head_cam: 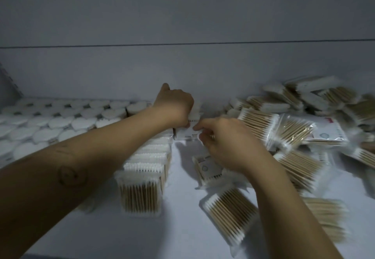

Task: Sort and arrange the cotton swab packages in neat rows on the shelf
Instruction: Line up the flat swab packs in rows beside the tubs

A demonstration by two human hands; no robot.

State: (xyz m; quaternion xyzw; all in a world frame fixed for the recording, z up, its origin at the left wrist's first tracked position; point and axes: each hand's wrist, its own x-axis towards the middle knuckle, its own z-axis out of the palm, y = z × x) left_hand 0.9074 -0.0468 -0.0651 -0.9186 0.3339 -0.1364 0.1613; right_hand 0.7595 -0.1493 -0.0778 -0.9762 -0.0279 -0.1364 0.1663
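Note:
A row of upright cotton swab packages (146, 169) runs from the shelf's front towards the back wall. At its far end stands one package (185, 134) with a white label. My left hand (174, 106) curls over the top of that package and grips it. From the right, my right hand (221, 139) pinches the same package's near edge with curled fingers. A loose package (207, 168) lies flat just under my right wrist, and another (229, 210) lies flat nearer the front.
A disordered heap of swab packages (304, 116) covers the right side of the white shelf (182, 228). Rows of round white packs (50, 120) fill the left. The grey back wall (203, 72) rises close behind.

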